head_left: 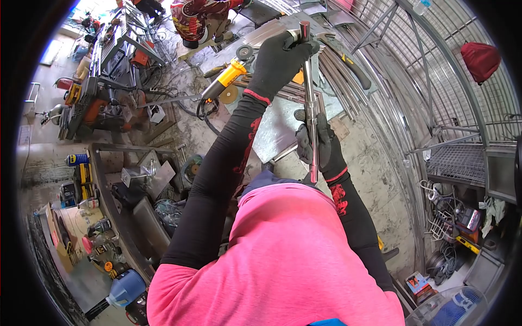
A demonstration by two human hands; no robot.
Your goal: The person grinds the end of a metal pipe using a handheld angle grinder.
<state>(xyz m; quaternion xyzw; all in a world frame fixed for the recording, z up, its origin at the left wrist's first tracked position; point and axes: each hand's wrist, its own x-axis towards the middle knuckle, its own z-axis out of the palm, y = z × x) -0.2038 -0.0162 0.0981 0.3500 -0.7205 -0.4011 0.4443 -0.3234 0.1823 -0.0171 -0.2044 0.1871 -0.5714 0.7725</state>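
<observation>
A shiny metal tube [308, 81] stands lengthwise in front of my chest, with a stepped, collar-like section about halfway along. My left hand [280, 62], in a black glove, is closed at its far end, where a short silver piece shows beside the fingers. Lower down, my right hand [322, 145], also gloved in black, wraps round the tube with the thumb on its left side. A yellow angle grinder [231, 74] lies just left of my left hand. Beyond the tube is a hammer [356, 71] with a yellow and black handle.
Metal rods [336, 68] and a metal sheet [274, 130] lie ahead on the floor. A dark-framed bin [98, 179] of scrap stands at left. Another person [198, 19] is at the far side. A wire rack [457, 160] and mesh wall [446, 54] border the right.
</observation>
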